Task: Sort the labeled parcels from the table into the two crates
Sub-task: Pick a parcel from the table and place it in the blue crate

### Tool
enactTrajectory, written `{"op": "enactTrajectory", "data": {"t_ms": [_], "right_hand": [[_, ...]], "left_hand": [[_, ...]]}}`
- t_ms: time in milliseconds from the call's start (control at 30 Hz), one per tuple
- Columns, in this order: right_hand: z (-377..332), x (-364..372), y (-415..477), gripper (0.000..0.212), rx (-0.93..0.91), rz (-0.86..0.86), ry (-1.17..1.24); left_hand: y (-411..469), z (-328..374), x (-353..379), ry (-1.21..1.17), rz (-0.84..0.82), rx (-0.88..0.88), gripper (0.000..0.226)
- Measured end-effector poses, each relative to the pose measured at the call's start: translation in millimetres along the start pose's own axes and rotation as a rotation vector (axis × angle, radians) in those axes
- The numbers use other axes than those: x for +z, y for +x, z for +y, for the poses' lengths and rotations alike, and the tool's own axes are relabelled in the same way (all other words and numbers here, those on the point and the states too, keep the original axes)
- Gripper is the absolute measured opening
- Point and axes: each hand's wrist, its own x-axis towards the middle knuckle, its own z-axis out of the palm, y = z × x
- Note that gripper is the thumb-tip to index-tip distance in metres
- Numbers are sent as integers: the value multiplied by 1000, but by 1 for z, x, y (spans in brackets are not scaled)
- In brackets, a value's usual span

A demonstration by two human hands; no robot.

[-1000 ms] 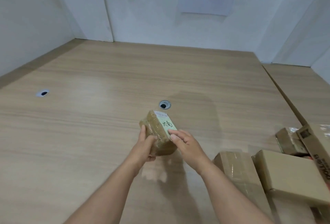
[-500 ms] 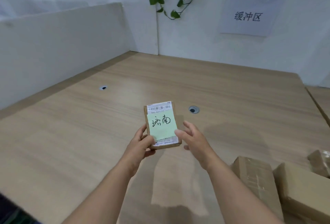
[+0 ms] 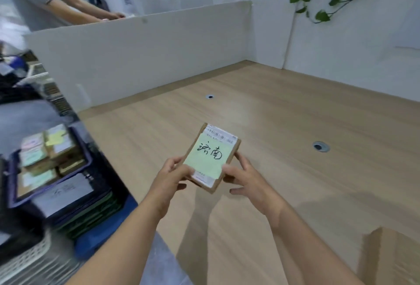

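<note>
**Q:** What may go wrong from here, and by what cause?

**A:** The parcel (image 3: 212,157) is gripped only at its near end, so the far end is left unsupported. A slip may be expected if one hand is released during the carry. The crate (image 3: 89,158) beyond the bench's left edge is already stacked with parcels, so a parcel set on top could slide off. The second crate is not in view. A misread green label (image 3: 204,164) would send the parcel to the wrong one.

**Q:** How are the hands posed, and where is the parcel held?

**A:** The parcel is held clear above the bench (image 3: 295,114), label turned up. Its near left corner is clasped by the left hand (image 3: 170,178), fingers curled beneath. Its right edge is pinched by the right hand (image 3: 247,178), thumb laid on the label. Both forearms are extended forward.
</note>
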Motion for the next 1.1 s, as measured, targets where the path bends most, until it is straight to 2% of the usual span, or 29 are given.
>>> {"op": "enactTrajectory", "data": {"t_ms": [100, 333, 400, 500, 600, 700, 900, 1100], "right_hand": [[-2, 19, 8, 97, -12, -21, 55], [-20, 92, 26, 53, -17, -246, -130], [-22, 118, 35, 47, -10, -286, -134], [-25, 160, 55, 42, -2, -273, -120], [-28, 208, 80, 31, -5, -228, -114], [-33, 259, 104, 29, 1, -215, -131], [-30, 361, 146, 27, -1, -239, -188], [-17, 451, 176, 26, 15, -300, -257]], "left_hand": [[-9, -9, -37, -46, 104, 3, 43], [-23, -20, -118, -116, 234, 15, 30], [-23, -23, -140, -116, 270, 32, 26], [-21, -26, -179, -136, 333, 52, 22], [-15, -35, -227, -118, 376, 55, 32], [-13, -48, -277, -8, 391, 42, 48], [-9, -75, -371, 119, 356, 10, 41], [-4, -90, -455, 194, 361, -8, 50]]}}
